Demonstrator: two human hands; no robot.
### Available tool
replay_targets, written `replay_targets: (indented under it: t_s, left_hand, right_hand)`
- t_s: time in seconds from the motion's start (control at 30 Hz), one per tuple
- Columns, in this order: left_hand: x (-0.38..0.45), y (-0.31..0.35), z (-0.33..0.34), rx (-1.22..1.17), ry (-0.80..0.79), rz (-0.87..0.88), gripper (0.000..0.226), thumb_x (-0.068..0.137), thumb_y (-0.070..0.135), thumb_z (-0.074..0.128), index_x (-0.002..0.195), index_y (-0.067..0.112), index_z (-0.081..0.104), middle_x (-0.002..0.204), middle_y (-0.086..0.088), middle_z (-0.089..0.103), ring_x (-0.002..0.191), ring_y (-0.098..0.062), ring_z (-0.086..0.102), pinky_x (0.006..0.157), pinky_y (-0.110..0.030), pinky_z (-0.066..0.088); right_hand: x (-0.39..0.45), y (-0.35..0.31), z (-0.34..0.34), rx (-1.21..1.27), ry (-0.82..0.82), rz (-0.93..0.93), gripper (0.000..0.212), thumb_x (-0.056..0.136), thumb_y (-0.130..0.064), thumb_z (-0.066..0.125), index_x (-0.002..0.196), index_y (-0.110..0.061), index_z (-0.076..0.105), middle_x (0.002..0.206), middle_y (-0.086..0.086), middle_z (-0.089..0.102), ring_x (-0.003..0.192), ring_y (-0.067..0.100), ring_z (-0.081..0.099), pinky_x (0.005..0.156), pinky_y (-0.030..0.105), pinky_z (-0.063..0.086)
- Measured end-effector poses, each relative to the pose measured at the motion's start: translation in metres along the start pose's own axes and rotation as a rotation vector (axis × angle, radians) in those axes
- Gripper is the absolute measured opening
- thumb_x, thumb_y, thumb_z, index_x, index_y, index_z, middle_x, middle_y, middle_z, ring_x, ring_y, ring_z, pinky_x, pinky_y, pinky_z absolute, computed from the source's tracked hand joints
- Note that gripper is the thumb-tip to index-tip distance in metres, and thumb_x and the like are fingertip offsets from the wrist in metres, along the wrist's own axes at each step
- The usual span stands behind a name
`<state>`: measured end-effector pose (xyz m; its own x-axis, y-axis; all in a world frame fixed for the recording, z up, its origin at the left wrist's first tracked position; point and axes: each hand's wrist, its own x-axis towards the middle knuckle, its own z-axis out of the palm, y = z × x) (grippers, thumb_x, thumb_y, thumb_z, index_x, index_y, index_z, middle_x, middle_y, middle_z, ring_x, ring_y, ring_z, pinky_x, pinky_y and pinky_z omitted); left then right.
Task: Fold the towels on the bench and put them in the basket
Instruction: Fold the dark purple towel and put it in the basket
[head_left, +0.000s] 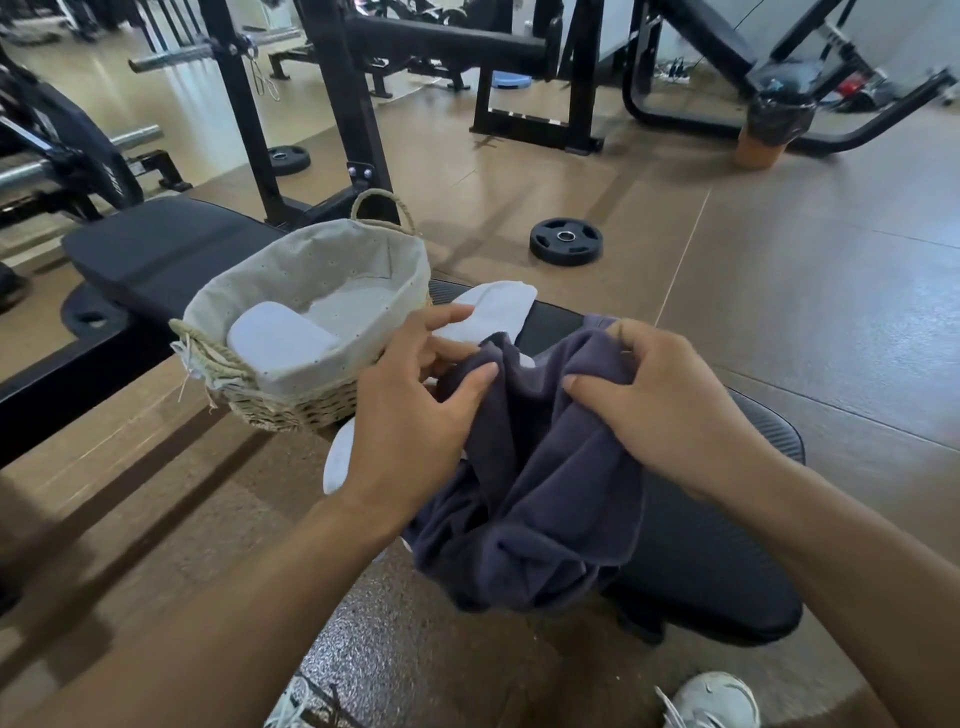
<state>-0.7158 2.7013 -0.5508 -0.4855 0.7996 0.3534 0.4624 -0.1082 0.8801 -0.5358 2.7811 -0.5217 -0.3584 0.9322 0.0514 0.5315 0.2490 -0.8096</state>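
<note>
Head view: your left hand and right hand both pinch bunched dark towel over bench, fingers curled into cloth. White towel underneath; one folded in basket, left. Step: starting fold. Next: find corners, spread flat.

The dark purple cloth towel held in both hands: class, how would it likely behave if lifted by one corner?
The dark purple cloth towel is probably floppy: it sags in deep folds between the left hand and the right hand. It seems light, since fingertip grips bunch it easily. Unlikely to slip, as its matte weave looks grippy. It would likely unfurl and droop over the black padded bench.
</note>
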Motion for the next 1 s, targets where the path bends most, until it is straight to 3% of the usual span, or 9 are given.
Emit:
replay_targets:
  t_s: [0.1, 0.2, 0.33, 0.47, 0.6, 0.67, 0.73, 0.9, 1.0]
  left_hand:
    - [-0.014, 0.005, 0.009, -0.108, -0.042, -0.046, 0.038, 0.086, 0.013, 0.08, 0.114, 0.033, 0.064, 0.088, 0.01, 0.077, 0.087, -0.004, 0.073, 0.075, -0.02, 0.054]
    - [-0.017, 0.008, 0.01, -0.206, -0.056, -0.134, 0.033, 0.087, 0.012, 0.079, 0.108, 0.034, 0.066, 0.091, 0.009, 0.078, 0.086, -0.007, 0.075, 0.075, -0.022, 0.056]
    - [-0.006, 0.004, 0.0, -0.34, -0.112, -0.296, 0.043, 0.081, 0.014, 0.084, 0.117, 0.027, 0.064, 0.099, -0.002, 0.08, 0.092, -0.017, 0.077, 0.079, -0.036, 0.06]
    - [-0.005, 0.002, 0.001, -0.391, -0.049, -0.366, 0.045, 0.079, 0.0, 0.081, 0.112, 0.026, 0.064, 0.094, -0.003, 0.081, 0.09, -0.019, 0.077, 0.08, -0.037, 0.062]
    - [0.0, -0.002, -0.001, -0.459, 0.03, -0.44, 0.042, 0.078, 0.002, 0.083, 0.108, 0.024, 0.065, 0.085, -0.001, 0.08, 0.08, -0.014, 0.076, 0.065, -0.027, 0.059]
    - [0.002, -0.002, 0.0, -0.473, 0.042, -0.463, 0.041, 0.077, 0.003, 0.084, 0.107, 0.024, 0.065, 0.083, 0.0, 0.08, 0.078, -0.014, 0.076, 0.063, -0.028, 0.059]
    - [0.002, -0.003, 0.0, -0.478, 0.051, -0.484, 0.041, 0.077, 0.004, 0.084, 0.107, 0.023, 0.064, 0.081, 0.0, 0.079, 0.078, -0.014, 0.075, 0.064, -0.029, 0.06]
    - [0.004, -0.001, -0.003, -0.438, 0.043, -0.453, 0.039, 0.079, 0.008, 0.084, 0.11, 0.025, 0.065, 0.089, -0.003, 0.081, 0.086, -0.02, 0.077, 0.077, -0.038, 0.061]
    - [0.002, 0.003, -0.005, -0.429, 0.006, -0.424, 0.042, 0.08, 0.008, 0.084, 0.115, 0.024, 0.064, 0.09, -0.003, 0.081, 0.085, -0.019, 0.078, 0.073, -0.033, 0.059]
  right_hand:
    - [-0.009, -0.006, 0.009, 0.15, -0.191, 0.08, 0.026, 0.081, -0.042, 0.079, 0.095, -0.026, 0.065, 0.085, -0.001, 0.075, 0.067, 0.019, 0.068, 0.056, 0.035, 0.053]
    - [-0.015, -0.014, 0.012, 0.429, -0.402, 0.186, 0.025, 0.093, -0.015, 0.071, 0.116, -0.018, 0.06, 0.107, 0.002, 0.074, 0.072, 0.013, 0.071, 0.054, 0.035, 0.06]
    - [-0.013, -0.014, 0.009, 0.553, -0.448, 0.142, 0.049, 0.096, 0.017, 0.045, 0.134, -0.012, 0.057, 0.118, 0.008, 0.064, 0.077, 0.01, 0.068, 0.062, 0.032, 0.063]
    - [-0.009, -0.009, 0.008, 0.262, -0.397, -0.065, 0.054, 0.092, 0.021, 0.042, 0.124, -0.019, 0.057, 0.109, 0.002, 0.071, 0.075, 0.006, 0.069, 0.059, 0.027, 0.054]
    - [-0.008, -0.003, 0.008, 0.134, -0.47, 0.015, 0.026, 0.098, -0.014, 0.065, 0.117, -0.025, 0.052, 0.082, -0.005, 0.077, 0.074, 0.022, 0.069, 0.07, 0.034, 0.054]
    - [-0.013, -0.005, 0.011, 0.098, -0.596, 0.06, 0.028, 0.096, -0.025, 0.068, 0.118, -0.023, 0.049, 0.069, -0.003, 0.071, 0.063, 0.016, 0.062, 0.066, 0.033, 0.051]
    - [-0.016, -0.009, 0.012, 0.129, -0.632, 0.07, 0.03, 0.095, -0.022, 0.069, 0.115, -0.018, 0.048, 0.061, -0.004, 0.067, 0.055, 0.005, 0.06, 0.06, 0.023, 0.049]
    - [-0.018, -0.02, 0.005, 0.416, -0.423, -0.038, 0.014, 0.094, -0.003, 0.065, 0.106, -0.011, 0.064, 0.052, -0.001, 0.056, 0.05, 0.017, 0.05, 0.051, 0.021, 0.043]
    - [-0.02, -0.028, -0.004, 0.566, -0.475, -0.132, 0.022, 0.098, 0.002, 0.056, 0.105, -0.011, 0.072, 0.075, 0.002, 0.074, 0.068, 0.016, 0.07, 0.063, 0.022, 0.055]
